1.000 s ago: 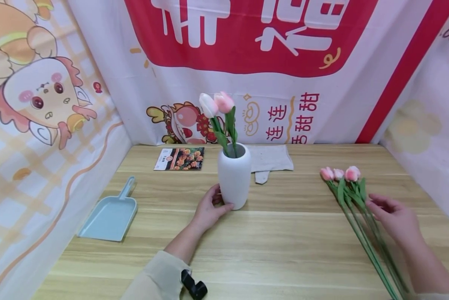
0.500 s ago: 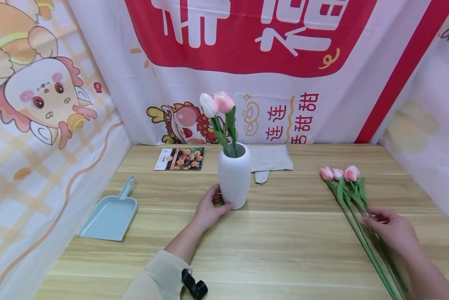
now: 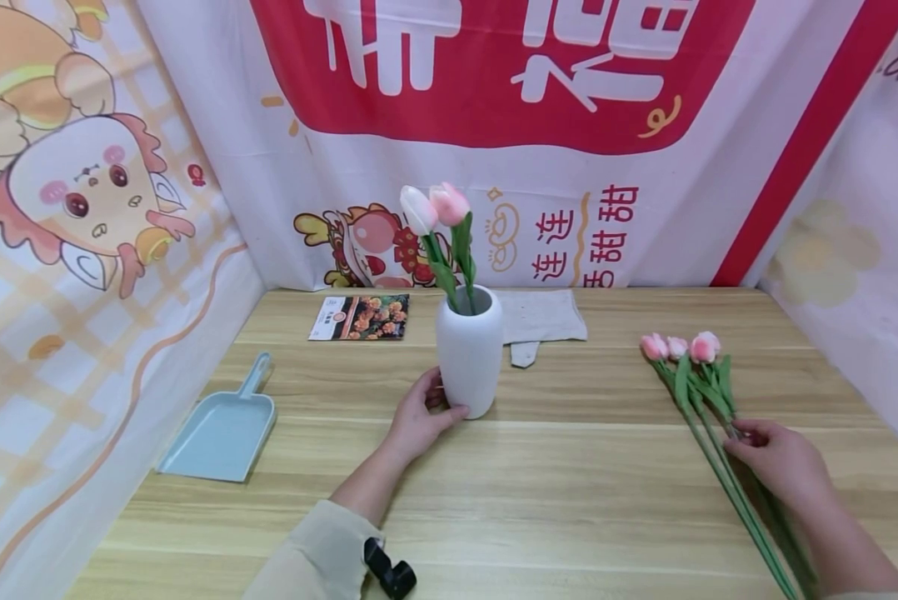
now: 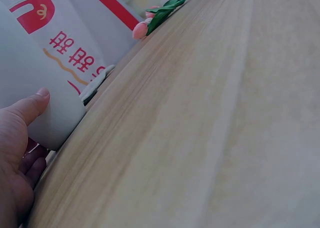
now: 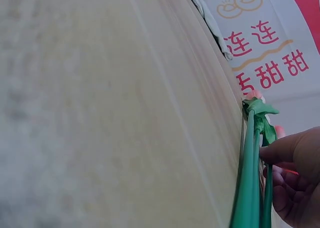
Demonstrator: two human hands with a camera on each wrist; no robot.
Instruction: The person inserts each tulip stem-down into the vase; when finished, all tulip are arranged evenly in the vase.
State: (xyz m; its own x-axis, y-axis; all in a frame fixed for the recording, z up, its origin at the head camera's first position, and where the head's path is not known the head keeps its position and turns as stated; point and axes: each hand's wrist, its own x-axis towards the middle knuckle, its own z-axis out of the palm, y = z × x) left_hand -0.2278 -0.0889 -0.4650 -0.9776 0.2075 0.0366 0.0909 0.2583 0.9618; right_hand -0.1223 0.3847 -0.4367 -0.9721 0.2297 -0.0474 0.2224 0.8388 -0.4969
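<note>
A white vase (image 3: 469, 362) stands upright on the table with two tulips (image 3: 436, 208) in it, one whitish and one pink. My left hand (image 3: 421, 421) grips the vase low on its left side, thumb across the front; the left wrist view shows the thumb (image 4: 35, 105) against its wall. On the right lie several pink tulips (image 3: 689, 375) with long green stems. My right hand (image 3: 782, 462) pinches one stem below the leaves, between thumb and fingers. In the right wrist view the green stems (image 5: 252, 178) run beside the thumb, and the blooms are partly hidden.
A light blue dustpan (image 3: 224, 433) lies at the left. Behind the vase are a seed packet (image 3: 361, 318) with flower pictures and a folded grey cloth (image 3: 542, 317). Printed fabric (image 3: 494, 125) hangs along the back and sides of the wooden table (image 3: 569, 500).
My right hand has moved slightly down and left onto the tulips, and its thumb and fingers have closed on a stem. The left hand and vase have stayed put.
</note>
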